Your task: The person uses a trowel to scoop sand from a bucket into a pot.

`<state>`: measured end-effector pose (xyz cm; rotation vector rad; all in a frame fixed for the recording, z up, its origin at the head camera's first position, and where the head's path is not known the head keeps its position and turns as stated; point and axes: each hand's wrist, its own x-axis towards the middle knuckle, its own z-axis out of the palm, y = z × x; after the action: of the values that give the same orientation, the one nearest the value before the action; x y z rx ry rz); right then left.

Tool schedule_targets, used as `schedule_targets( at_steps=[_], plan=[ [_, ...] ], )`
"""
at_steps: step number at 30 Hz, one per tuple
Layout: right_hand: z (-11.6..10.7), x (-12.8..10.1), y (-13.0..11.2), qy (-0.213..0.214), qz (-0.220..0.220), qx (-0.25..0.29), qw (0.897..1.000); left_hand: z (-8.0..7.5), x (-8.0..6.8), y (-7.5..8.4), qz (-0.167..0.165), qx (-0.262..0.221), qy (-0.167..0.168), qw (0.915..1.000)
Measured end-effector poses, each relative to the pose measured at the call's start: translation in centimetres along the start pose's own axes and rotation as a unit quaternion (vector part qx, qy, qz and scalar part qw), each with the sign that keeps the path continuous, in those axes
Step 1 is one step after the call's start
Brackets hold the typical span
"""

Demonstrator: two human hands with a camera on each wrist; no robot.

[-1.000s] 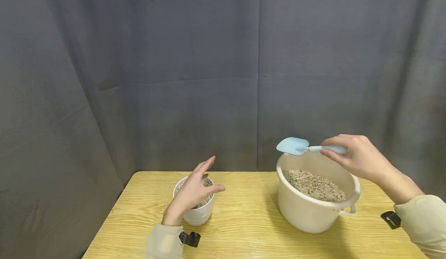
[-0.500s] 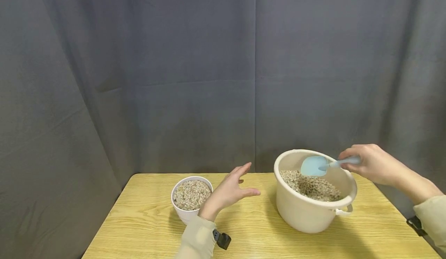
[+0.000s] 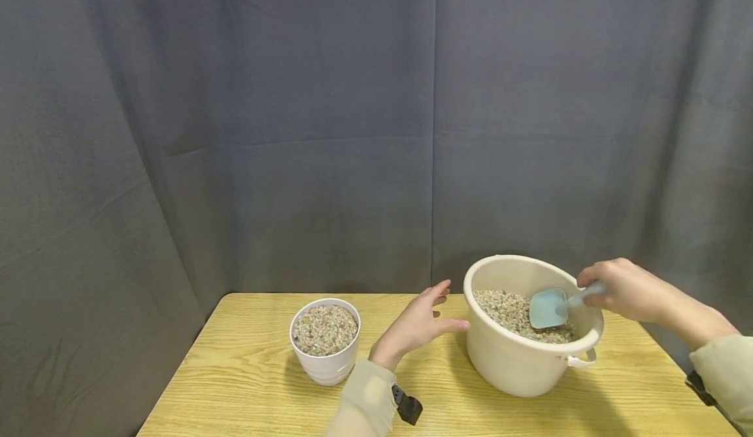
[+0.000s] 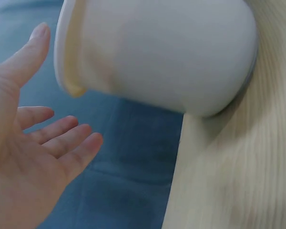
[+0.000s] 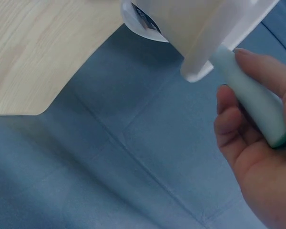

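My right hand point(image 3: 626, 290) grips the handle of a light blue trowel point(image 3: 548, 307) at the right rim of a cream bucket point(image 3: 518, 372). The trowel's blade is down inside the bucket, against the grainy gravel point(image 3: 506, 309) there. In the right wrist view, thumb and fingers wrap the trowel handle point(image 5: 252, 98), while the bucket wall hides the blade. My left hand point(image 3: 414, 326) holds nothing; its fingers are spread and relaxed, just left of the bucket. The left wrist view shows that palm point(image 4: 33, 152) turned up close to the bucket's rim.
A white pot point(image 3: 329, 366), filled near its rim with the same gravel, stands on the left of the wooden table point(image 3: 235, 372). The bucket's white handle point(image 3: 582, 360) hangs at its right front. A grey curtain point(image 3: 329, 130) rises behind the table's back edge.
My left hand has moved right, from over the white pot to beside the bucket. The trowel in my right hand has come down from above the rim into the bucket.
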<state>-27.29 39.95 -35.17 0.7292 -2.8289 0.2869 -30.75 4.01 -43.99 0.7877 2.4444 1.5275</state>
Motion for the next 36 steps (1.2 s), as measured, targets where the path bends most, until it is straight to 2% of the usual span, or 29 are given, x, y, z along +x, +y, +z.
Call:
schedule_targets(
  at_steps=[4, 9, 15, 17, 20, 25, 30, 36],
  plan=[
    [0.5, 0.0, 0.0, -0.035, 0.018, 0.010, 0.999, 1.2, 0.5, 0.1, -0.002, -0.026, -0.005, 0.9996],
    [0.7, 0.1, -0.3, -0.053, 0.041, -0.005, 0.998, 2.1, 0.8, 0.4, -0.004, -0.056, 0.002, 0.9984],
    [0.7, 0.4, -0.7, -0.055, 0.046, -0.013, 0.997, 2.7, 1.3, 0.6, 0.036, -0.078, 0.009, 0.9963],
    [0.9, 0.4, -0.8, -0.048, 0.036, -0.010, 0.998, 3.0, 1.3, 0.6, 0.042, -0.083, 0.008, 0.9957],
    [1.3, 0.6, -1.0, -0.032, 0.012, 0.003, 0.999, 3.2, 1.3, 0.7, 0.033, -0.090, 0.014, 0.9953],
    [2.2, 1.0, -1.0, 0.024, -0.018, 0.009, 1.000, 3.2, 1.2, 0.8, 0.017, -0.103, 0.028, 0.9941],
    [3.0, 1.0, -0.9, 0.061, -0.022, 0.029, 0.998, 3.3, 1.1, 0.8, 0.009, -0.110, 0.035, 0.9932],
    [3.2, 1.0, -1.0, 0.068, -0.004, 0.048, 0.997, 3.3, 1.0, 0.8, 0.016, -0.113, 0.038, 0.9927]
  ],
)
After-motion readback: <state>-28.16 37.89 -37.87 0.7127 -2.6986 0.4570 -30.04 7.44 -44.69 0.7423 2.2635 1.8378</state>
